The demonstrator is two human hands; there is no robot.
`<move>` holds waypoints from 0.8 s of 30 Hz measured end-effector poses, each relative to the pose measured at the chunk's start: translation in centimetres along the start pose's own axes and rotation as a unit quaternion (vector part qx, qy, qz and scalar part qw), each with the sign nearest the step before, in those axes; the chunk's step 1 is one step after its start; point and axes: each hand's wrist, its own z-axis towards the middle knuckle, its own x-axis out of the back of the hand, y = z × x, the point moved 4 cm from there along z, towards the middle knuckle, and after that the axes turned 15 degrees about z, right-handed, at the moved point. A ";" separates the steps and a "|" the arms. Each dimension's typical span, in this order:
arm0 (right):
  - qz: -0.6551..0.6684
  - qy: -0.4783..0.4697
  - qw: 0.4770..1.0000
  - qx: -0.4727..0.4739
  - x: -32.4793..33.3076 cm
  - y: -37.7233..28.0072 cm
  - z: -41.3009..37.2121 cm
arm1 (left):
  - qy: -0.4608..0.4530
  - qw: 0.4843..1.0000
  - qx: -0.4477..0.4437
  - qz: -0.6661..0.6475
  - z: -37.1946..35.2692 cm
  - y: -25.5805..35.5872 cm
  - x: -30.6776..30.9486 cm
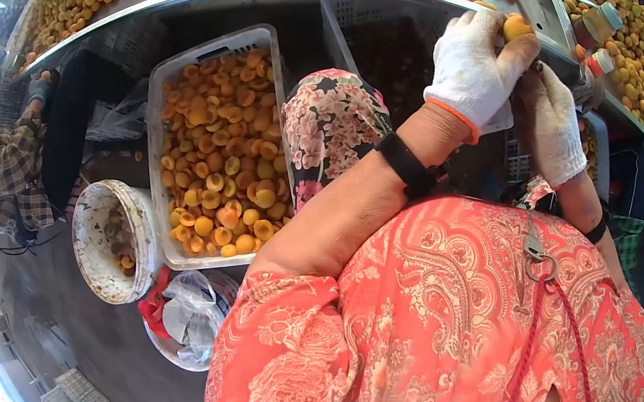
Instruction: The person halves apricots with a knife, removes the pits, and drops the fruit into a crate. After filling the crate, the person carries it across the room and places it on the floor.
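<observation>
Laden table (551, 10), jars (598, 25) near right hand (554, 121)

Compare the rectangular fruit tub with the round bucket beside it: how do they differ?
The tub is rectangular, while the bucket is round. The tub holds plenty of orange fruit, much of it opened; the bucket shows only a little inside. The tub's rim looks fairly clean, whereas the bucket's wall is heavily stained. Both are pale and open-topped.
</observation>
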 end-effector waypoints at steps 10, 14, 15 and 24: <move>-0.270 -0.060 0.951 0.140 -2.4 -0.9 1.3 | 0.017 0.899 0.237 -0.368 -0.6 -2.0 -1.1; -0.236 -0.083 0.965 0.079 -2.4 -3.3 1.0 | -0.012 0.894 0.242 -0.377 -0.9 -0.6 0.0; -0.229 -0.082 0.966 0.091 -2.5 -3.9 0.7 | -0.015 0.893 0.242 -0.378 -0.9 -0.2 0.0; -0.008 -0.063 0.998 0.031 -1.5 -7.1 -2.8 | 0.036 0.939 0.214 -0.266 0.3 1.5 2.4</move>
